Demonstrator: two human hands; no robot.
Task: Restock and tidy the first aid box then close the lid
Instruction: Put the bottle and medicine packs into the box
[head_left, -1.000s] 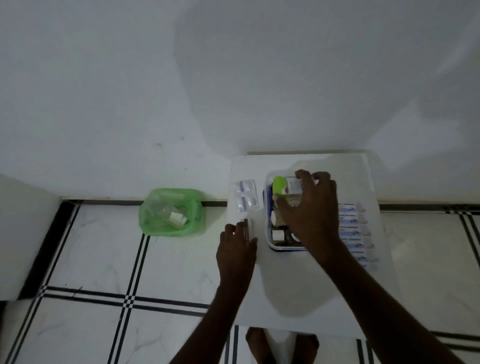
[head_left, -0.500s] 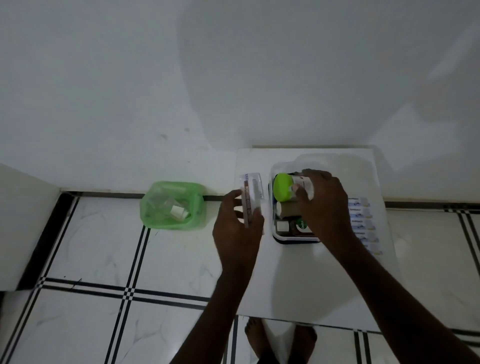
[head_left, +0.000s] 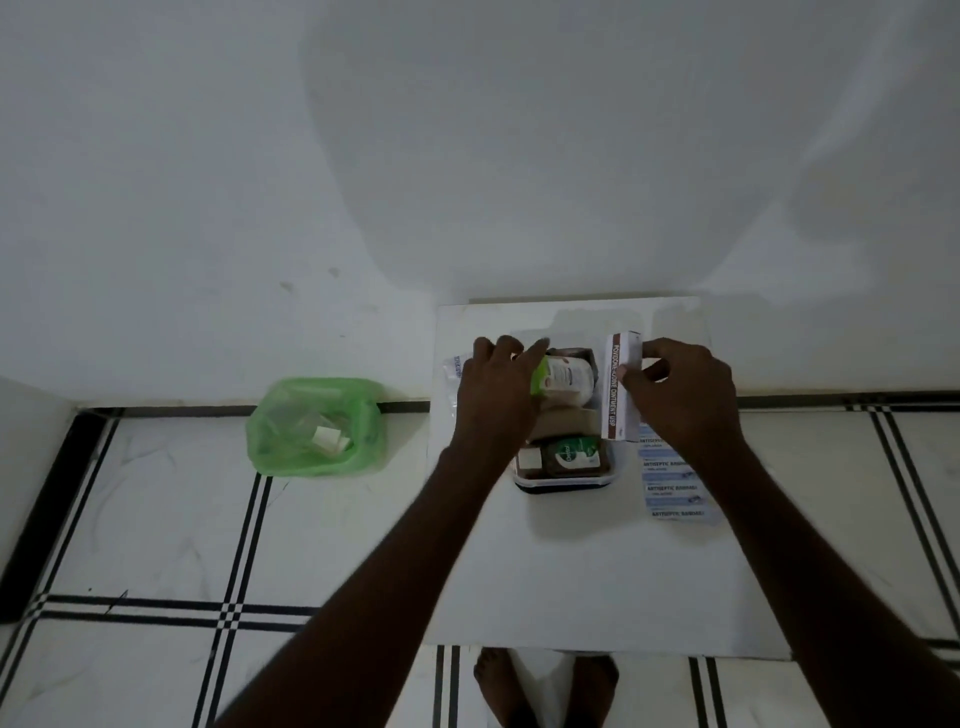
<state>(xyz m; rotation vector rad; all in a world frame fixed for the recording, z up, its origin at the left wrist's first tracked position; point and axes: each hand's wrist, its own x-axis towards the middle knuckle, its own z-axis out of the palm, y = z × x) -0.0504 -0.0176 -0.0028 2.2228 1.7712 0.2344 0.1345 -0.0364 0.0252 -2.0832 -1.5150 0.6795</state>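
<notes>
First aid box (head_left: 566, 480) between both hands, ointment carton (head_left: 616, 387) pinched in right fingers (head_left: 631, 370), left fingers (head_left: 511, 353) unclear.

The left hand (head_left: 493, 400) covers the left side of the first aid box (head_left: 566, 480), part of the green-capped bottle (head_left: 563, 375) and most of the clear packet (head_left: 453, 370) beside it. The right hand (head_left: 685, 400) hides the upper antiseptic bandage strips (head_left: 670, 486). Small print on the ointment carton (head_left: 619, 387) is unreadable. The green bin (head_left: 317, 426) contents are blurred. Both forearms and feet run off the bottom edge
</notes>
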